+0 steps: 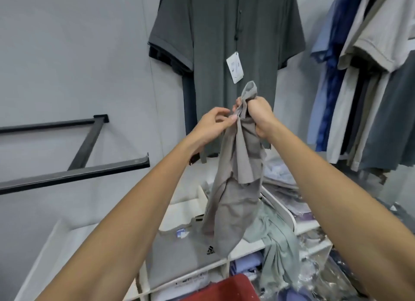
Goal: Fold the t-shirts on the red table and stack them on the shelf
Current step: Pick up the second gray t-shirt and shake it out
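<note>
Right hand (258, 114) fisted tight around bunched taupe t-shirt (233, 188), dangling toward 6 o'clock; left hand (213, 125) pinching its edge.

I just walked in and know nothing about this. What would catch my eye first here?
Dead centre, two bare arms reach out: the right hand grips a bunched taupe t-shirt held up in the air, and the left hand pinches it near the top. Behind hangs a dark grey polo shirt with a white price tag, above a white shelf strewn with clothes.
</note>
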